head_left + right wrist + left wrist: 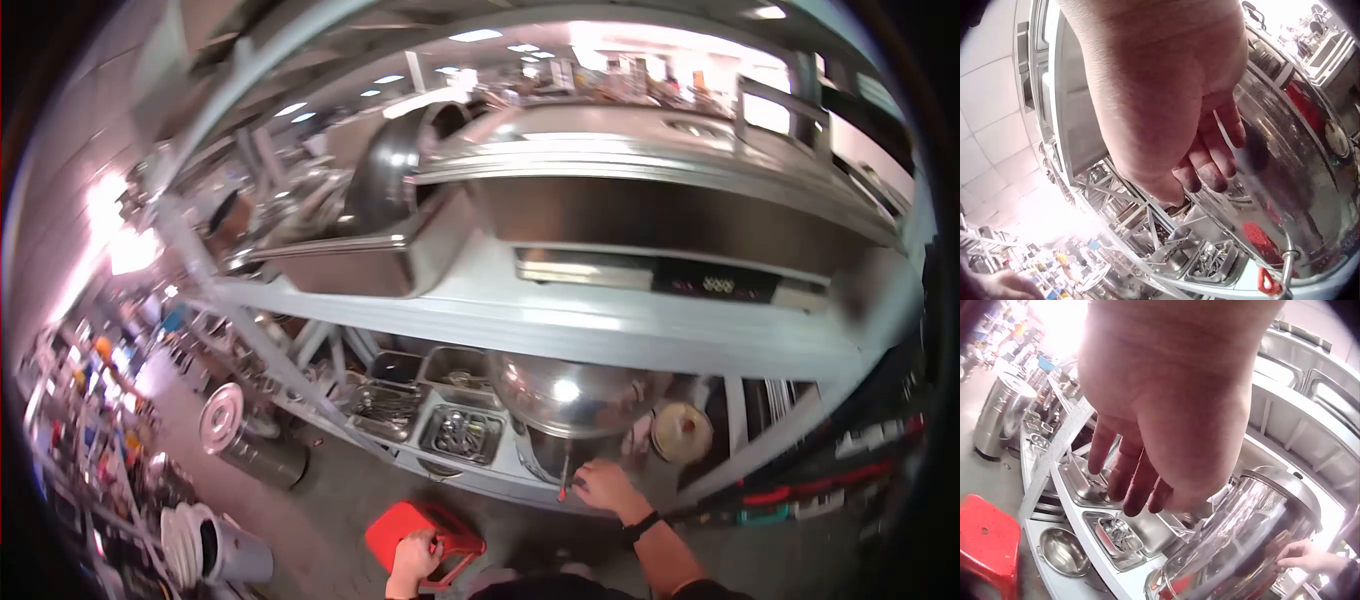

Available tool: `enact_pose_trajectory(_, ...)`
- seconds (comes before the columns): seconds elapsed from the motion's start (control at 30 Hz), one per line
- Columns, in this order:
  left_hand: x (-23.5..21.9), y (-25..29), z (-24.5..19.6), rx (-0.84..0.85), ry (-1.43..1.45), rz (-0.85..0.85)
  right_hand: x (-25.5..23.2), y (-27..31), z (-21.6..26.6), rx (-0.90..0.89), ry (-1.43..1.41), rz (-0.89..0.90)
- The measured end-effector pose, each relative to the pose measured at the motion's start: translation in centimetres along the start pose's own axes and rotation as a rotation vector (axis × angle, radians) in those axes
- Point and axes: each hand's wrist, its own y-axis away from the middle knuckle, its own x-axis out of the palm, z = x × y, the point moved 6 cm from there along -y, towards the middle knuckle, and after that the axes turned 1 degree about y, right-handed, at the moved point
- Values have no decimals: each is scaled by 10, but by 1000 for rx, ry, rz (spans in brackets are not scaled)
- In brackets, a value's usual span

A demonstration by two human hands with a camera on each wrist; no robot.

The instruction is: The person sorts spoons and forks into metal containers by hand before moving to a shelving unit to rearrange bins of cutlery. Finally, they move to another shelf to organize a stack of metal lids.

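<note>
My right hand (607, 488) is at the side of a tall shiny steel cylinder (1235, 544) with a domed lid (575, 390). In the right wrist view its fingers (1213, 178) hang loosely bent beside a thin upright rod (1232, 144) on the cylinder. Low on that rod is a fitting with a red loop (1266, 281). My left hand (415, 555) overlaps a red plastic stool (400, 525) in the head view. In the left wrist view that hand hangs in the air with relaxed fingers, holding nothing, and the stool stands off to its side.
Above runs a white shelf (560, 325) with a steel pan (345, 270) and a large steel appliance (650, 215). Metal trays of utensils (462, 435) fill the lower shelf. A steel drum (255, 445) and a white bucket (235, 550) stand on the floor at left.
</note>
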Motion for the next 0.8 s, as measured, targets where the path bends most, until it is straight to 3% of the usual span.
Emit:
enact_pose_trajectory(0.07, 1, -29, -5, 93, 13, 68, 3, 20, -7, 64, 111, 9)
enact_pose_trajectory(0.13, 12, -69, -12, 240, 25, 163, 0, 50, -11, 174, 93, -94)
enact_pose_trajectory(0.2, 21, -98, -17, 421, 59, 122, -4, 83, -8, 328, 213, -67)
enact_pose_trajectory(0.23, 28, -115, -25, 430, 39, 264, -7, 102, -5, 419, 210, -76)
enact_pose_trajectory(0.3, 35, -135, -50, 601, 44, 336, -18, 142, 16, 585, 219, -151)
enact_pose_trajectory(0.4, 57, -146, -78, 808, 84, 494, 1, 210, 58, 802, 239, -225)
enact_pose_trajectory(0.5, 77, -131, -93, 1072, 112, 599, 31, 269, 128, 1051, 187, -226)
enact_pose_trajectory(0.57, 86, -119, -101, 1161, 136, 678, 44, 294, 171, 1186, 131, -217)
enact_pose_trajectory(0.8, 128, -18, -153, 1466, 195, 1025, 62, 394, 352, 1630, 340, -541)
